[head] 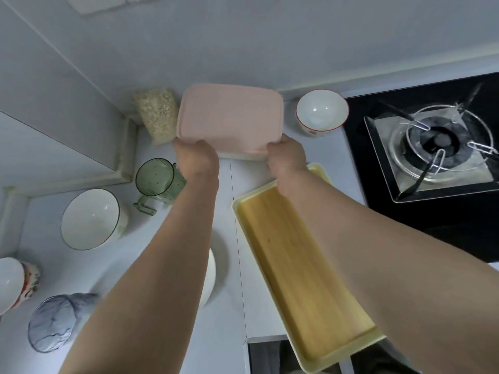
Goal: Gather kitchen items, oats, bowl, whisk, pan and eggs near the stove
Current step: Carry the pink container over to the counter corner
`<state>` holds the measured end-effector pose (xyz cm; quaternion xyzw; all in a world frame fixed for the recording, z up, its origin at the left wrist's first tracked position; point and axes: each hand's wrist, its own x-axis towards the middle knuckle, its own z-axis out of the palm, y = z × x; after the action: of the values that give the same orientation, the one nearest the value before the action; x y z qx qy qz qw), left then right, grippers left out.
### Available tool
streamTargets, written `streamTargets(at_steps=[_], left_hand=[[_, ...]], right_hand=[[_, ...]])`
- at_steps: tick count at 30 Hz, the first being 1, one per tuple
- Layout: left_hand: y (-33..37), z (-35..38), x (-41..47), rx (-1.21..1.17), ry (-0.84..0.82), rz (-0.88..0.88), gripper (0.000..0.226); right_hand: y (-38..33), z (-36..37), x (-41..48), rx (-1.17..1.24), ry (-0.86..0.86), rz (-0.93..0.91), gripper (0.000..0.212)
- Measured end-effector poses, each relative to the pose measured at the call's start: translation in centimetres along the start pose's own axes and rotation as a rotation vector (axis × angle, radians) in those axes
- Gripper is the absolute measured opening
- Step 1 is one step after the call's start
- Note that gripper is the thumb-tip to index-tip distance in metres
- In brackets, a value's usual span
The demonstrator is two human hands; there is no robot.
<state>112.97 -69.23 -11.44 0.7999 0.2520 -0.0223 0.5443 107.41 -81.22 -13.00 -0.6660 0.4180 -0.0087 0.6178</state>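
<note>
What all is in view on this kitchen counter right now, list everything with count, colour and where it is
pink board: 1, pale pink, held up at the back of the counter
bag of oats: 1, clear with beige oats, back corner, left of the pink board
red-rimmed bowl: 1, white, beside the stove
stove burner: 1, black and silver, far right
tray: 1, yellow with wood-tone base, centre right, under the right forearm
green cup: 1, clear green, lying on its side, left of centre
dark-rimmed bowl: 1, white, left
patterned bowl: 1, white with red pattern, far left edge
glass: 1, smoky blue-grey, bottom left
left hand: 1, gripping the board's near edge
right hand: 1, gripping the board's near edge
</note>
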Motion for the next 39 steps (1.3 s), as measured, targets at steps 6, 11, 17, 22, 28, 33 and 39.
streamTargets(at_steps=[6, 11, 17, 22, 28, 33, 39], left_hand=[[2.9, -0.9, -3.9, -0.131, 0.091, 0.224, 0.049], [4.9, 0.0, -9.3, -0.216, 0.115, 0.322, 0.051], [7.8, 2.7, -18.2, -0.227, 0.041, 0.470, 0.050], [9.4, 6.5, -27.1, -0.260, -0.087, 0.519, 0.046], [9.7, 12.6, -41.0, -0.377, -0.266, 0.448, 0.056], [8.7, 18.6, -53.6, -0.376, -0.438, 0.403, 0.049], [8.6, 24.9, -63.4, -0.308, -0.597, 0.428, 0.042]], right_hand=[[-2.2, -3.5, -3.1, 0.148, 0.020, -0.087, 0.020], [-4.6, -9.6, -6.0, 0.207, 0.047, -0.095, 0.024], [-4.4, -19.3, -9.3, 0.304, 0.130, -0.156, 0.030], [-2.7, -28.9, -11.3, 0.274, 0.220, -0.158, 0.019], [1.9, -43.9, -15.2, 0.367, 0.314, -0.194, 0.021], [6.6, -57.4, -17.8, 0.395, 0.438, -0.144, 0.025], [10.1, -68.5, -18.7, 0.517, 0.536, -0.082, 0.028]])
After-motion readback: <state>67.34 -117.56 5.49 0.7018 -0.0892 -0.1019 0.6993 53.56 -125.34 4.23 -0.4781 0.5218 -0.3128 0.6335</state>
